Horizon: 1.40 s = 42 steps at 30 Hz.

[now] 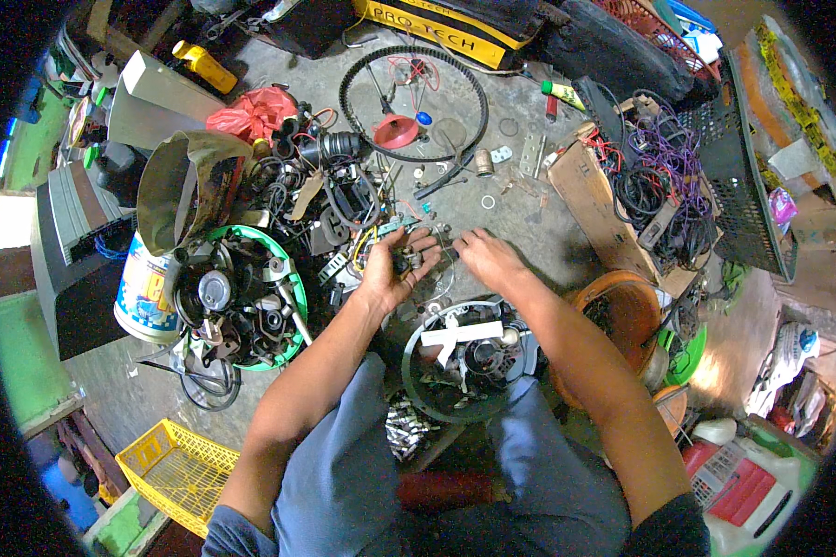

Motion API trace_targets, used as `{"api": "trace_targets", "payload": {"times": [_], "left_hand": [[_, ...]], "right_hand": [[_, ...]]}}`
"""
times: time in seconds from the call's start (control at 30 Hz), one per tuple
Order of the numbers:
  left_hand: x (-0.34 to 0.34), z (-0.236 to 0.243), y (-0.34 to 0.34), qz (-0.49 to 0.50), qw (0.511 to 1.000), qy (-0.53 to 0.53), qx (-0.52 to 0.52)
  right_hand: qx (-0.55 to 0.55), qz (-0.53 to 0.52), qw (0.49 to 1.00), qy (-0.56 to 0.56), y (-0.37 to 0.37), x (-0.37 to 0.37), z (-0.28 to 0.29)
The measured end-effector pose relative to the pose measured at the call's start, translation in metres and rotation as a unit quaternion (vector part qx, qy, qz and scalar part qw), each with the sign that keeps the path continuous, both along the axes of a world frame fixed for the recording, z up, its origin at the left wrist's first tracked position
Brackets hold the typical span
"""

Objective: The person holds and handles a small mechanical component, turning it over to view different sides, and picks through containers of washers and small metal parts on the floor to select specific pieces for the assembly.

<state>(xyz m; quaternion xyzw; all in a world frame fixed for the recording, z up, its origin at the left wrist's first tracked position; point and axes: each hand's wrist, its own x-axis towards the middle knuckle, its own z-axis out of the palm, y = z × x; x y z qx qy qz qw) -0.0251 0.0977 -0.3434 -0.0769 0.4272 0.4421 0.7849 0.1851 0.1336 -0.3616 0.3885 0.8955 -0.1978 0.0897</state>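
My left hand (382, 271) is turned palm up and cupped, with several small metal parts (405, 262) lying in it; their exact kind is too small to tell. Close by on the right, my right hand (492, 260) has its fingers bent together over the floor, and whatever they pinch is hidden. Tangled wires and loose parts (344, 200) lie beside and beyond the left hand. Below both hands, between my knees, stands a round tub (409, 371) of mixed machine parts with a white plastic piece (462, 333) on top.
At left is a green basin (299, 288) full of dark parts, beside a white bucket (144, 292). A black belt loop (483, 102) rings a red funnel (395, 131) ahead. To the right are a cardboard box (596, 209) of cables and an orange pot (648, 302). A yellow crate (172, 469) sits lower left.
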Motion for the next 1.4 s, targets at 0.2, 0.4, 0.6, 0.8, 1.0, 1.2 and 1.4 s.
{"api": "trace_targets", "payload": {"times": [0.2, 0.4, 0.6, 0.8, 1.0, 1.2, 1.4], "left_hand": [[0.001, 0.000, 0.000, 0.000, 1.000, -0.023, -0.002], [0.001, 0.000, 0.000, 0.000, 1.000, -0.015, -0.001], [0.002, 0.004, 0.001, -0.003, 1.000, -0.004, -0.001], [0.001, 0.001, 0.001, 0.002, 1.000, -0.018, 0.002], [-0.001, -0.002, 0.000, 0.002, 1.000, -0.018, 0.006], [-0.001, -0.001, 0.000, -0.004, 1.000, -0.012, 0.004], [-0.001, -0.002, 0.001, 0.004, 1.000, -0.018, 0.001]], "right_hand": [[-0.008, -0.065, 0.998, 0.015, 0.001, 0.006, -0.012], [-0.018, -0.080, 0.995, 0.048, 0.000, 0.008, -0.004], [-0.037, -0.063, 0.997, -0.002, 0.004, 0.004, -0.003], [0.016, -0.093, 0.996, 0.006, 0.000, -0.001, -0.012], [-0.042, -0.144, 0.989, 0.011, -0.003, -0.006, -0.014], [-0.112, -0.214, 0.970, 0.011, 0.006, 0.006, -0.026], [-0.181, -0.304, 0.935, 0.032, 0.013, 0.026, -0.023]]}}
